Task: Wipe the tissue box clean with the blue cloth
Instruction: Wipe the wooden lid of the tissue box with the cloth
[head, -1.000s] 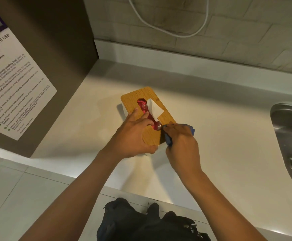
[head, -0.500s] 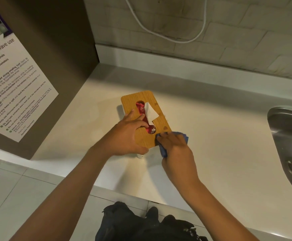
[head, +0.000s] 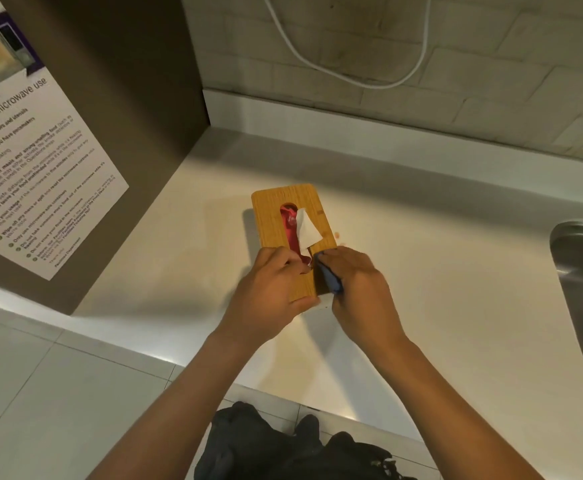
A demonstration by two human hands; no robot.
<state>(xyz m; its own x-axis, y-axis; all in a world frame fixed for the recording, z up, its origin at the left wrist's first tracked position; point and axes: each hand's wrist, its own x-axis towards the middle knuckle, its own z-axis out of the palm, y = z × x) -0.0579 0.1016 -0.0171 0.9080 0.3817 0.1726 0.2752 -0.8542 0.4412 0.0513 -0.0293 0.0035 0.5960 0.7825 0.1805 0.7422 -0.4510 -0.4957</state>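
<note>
On the worktop (head: 421,271), the left hand (head: 269,289) steadies the tissue box (head: 285,202) while the right hand (head: 359,289) pinches the blue cloth (head: 331,282) at its near end, its long, unwiped axis running away from both grips.

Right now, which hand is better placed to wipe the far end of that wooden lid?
The right hand: it already grips the blue cloth against the tissue box, while the left hand steadies the box's near end.
</note>
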